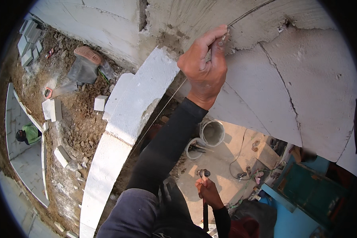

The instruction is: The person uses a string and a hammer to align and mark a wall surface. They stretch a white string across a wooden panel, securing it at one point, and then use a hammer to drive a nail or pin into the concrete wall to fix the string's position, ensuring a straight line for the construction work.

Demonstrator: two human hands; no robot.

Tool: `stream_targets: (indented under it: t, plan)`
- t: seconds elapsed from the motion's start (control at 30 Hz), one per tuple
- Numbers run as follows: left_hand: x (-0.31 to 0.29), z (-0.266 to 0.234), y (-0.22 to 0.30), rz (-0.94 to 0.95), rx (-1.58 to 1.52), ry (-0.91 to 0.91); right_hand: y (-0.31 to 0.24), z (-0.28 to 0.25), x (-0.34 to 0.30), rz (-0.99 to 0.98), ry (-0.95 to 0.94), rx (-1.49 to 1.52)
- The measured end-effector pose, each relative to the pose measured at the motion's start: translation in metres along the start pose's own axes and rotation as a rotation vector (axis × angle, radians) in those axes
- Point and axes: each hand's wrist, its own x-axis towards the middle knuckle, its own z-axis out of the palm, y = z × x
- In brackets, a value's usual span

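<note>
String (pixel 173 95) sits pinched between the left hand's (pixel 204 65) fingertips, slanting down-left of it along white blocks (pixel 141 95); well below, the right hand (pixel 208 192) wraps around a tool (pixel 203 173).

I see chalk-white blocks (pixel 141 89), a pale grey wall (pixel 321 63) veined with dark jagged lines, and a whitish string (pixel 167 105). The raised arm's sleeve (pixel 158 148) is plain black, like the hammer handle (pixel 205 216). Brown soil (pixel 85 135) sets off an orange-red saw handle (pixel 48 93); someone's shirt (pixel 33 134) shows bright green.
</note>
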Motion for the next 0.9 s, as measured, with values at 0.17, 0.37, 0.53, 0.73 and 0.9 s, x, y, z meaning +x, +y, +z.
stream_targets:
  t: [0.17,0.37,0.53,0.73,0.9]
  plan:
    - [0.007,-0.002,-0.003,-0.042,-0.076,0.04,0.024,-0.001,-0.007,0.043,0.022,-0.104]
    - [0.001,-0.041,0.02,-0.299,-0.038,0.254,0.074,-0.009,-0.006,0.252,-0.112,-0.014]
    - [-0.011,-0.073,0.032,-0.402,0.089,0.237,0.141,-0.031,-0.006,0.435,-0.168,-0.047]
    - [-0.003,-0.061,0.037,-0.291,0.181,0.047,0.16,-0.043,-0.012,0.508,-0.144,-0.215]
    - [0.007,-0.021,0.032,-0.091,0.073,-0.017,0.142,-0.039,-0.009,0.446,-0.111,-0.256]
